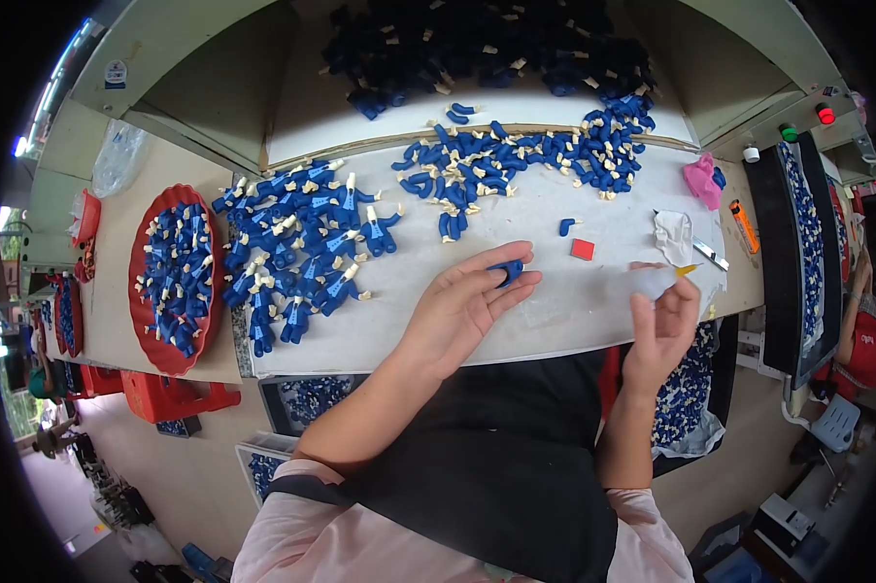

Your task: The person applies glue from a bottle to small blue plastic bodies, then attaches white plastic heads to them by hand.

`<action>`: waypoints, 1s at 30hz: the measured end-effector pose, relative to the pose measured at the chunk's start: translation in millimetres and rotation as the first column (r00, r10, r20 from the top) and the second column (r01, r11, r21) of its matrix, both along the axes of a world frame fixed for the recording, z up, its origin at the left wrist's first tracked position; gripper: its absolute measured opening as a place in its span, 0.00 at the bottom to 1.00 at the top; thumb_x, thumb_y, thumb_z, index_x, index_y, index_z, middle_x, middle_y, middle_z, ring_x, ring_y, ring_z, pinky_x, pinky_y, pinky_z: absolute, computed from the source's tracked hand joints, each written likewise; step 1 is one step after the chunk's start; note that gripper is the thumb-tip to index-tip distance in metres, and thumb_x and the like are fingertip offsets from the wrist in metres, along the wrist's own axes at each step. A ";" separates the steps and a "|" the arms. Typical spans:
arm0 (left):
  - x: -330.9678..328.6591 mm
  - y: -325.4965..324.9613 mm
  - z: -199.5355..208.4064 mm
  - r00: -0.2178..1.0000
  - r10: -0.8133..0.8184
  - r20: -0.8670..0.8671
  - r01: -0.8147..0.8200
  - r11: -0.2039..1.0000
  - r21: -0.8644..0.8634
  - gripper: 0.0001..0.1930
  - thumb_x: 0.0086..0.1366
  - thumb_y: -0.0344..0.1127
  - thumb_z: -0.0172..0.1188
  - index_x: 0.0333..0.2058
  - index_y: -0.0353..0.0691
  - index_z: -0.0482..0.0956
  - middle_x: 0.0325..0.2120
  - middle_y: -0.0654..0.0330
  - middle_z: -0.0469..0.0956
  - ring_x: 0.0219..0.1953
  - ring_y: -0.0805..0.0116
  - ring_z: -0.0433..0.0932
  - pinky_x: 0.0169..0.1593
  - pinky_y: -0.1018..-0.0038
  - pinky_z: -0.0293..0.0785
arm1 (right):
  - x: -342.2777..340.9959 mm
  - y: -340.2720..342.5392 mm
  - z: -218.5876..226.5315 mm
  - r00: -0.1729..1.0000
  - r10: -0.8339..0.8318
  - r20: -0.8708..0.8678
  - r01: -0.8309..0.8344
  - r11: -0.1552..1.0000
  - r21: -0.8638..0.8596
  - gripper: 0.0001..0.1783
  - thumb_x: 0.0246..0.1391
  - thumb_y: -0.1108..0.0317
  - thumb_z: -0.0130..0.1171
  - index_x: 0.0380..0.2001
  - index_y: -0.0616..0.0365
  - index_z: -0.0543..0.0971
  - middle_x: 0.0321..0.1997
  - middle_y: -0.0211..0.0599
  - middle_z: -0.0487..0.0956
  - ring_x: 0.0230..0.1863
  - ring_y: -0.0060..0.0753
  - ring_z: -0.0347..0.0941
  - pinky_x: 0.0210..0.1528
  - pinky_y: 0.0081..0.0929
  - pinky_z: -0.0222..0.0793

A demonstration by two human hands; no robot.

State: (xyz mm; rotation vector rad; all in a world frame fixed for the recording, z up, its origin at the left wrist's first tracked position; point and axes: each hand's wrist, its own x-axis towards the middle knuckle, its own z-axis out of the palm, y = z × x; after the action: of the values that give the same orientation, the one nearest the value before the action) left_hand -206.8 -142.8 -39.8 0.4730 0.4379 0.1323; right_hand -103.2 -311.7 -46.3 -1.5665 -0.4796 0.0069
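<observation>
My left hand point(462, 311) pinches a small dark blue plastic figure part point(505, 274) between thumb and fingertips. My right hand point(671, 316) is closed around a translucent white squeeze bottle point(644, 283) with a yellow pointed tip, which points to the right. Between the hands and a little farther off, a single blue arm piece point(567, 227) lies beside a small red square block point(582, 250). A loose heap of blue arm pieces point(491, 165) with cream hands spreads behind them. To the left lie many blue figure bodies point(307, 248) with cream ends and light blue patches.
A red oval tray point(178, 365) of blue parts stands at the far left. On the right are a white crumpled cloth point(672, 236), a pink bag point(702, 182) and an orange cutter point(745, 226). A dark heap of parts point(477, 44) fills the machine opening behind.
</observation>
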 end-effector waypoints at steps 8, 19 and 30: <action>-5.6 -11.7 -1.5 0.999 -0.032 0.005 0.027 0.902 0.430 0.17 0.58 0.28 0.49 0.48 0.35 0.66 0.39 0.58 0.70 0.41 0.72 0.70 0.45 0.78 0.66 | -42.4 25.8 2.2 0.876 0.450 -0.175 -0.376 0.864 0.336 0.19 0.45 0.78 0.50 0.42 0.64 0.60 0.42 0.47 0.68 0.45 0.38 0.66 0.49 0.32 0.58; -7.4 -6.4 -6.1 0.996 -0.083 0.036 0.057 0.888 0.456 0.18 0.58 0.32 0.51 0.48 0.36 0.66 0.32 0.64 0.71 0.30 0.78 0.68 0.37 0.81 0.66 | -36.8 19.7 14.7 0.907 0.309 -0.286 -0.227 0.931 0.285 0.17 0.45 0.76 0.50 0.40 0.65 0.63 0.35 0.42 0.69 0.32 0.34 0.71 0.31 0.27 0.69; -13.4 1.9 -16.7 0.985 -0.020 0.171 0.032 0.997 -0.069 0.19 0.58 0.28 0.48 0.49 0.33 0.62 0.35 0.59 0.73 0.37 0.71 0.72 0.43 0.78 0.68 | -35.3 24.0 17.2 0.901 0.247 -0.355 -0.113 0.927 0.358 0.17 0.42 0.76 0.53 0.38 0.64 0.63 0.35 0.43 0.69 0.30 0.32 0.70 0.32 0.26 0.67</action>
State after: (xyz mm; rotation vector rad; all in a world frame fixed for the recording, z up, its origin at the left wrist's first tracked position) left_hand -220.1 -140.9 -56.4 0.3937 0.2678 0.1306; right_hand -138.5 -287.7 -29.1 -1.1449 -0.2859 0.3665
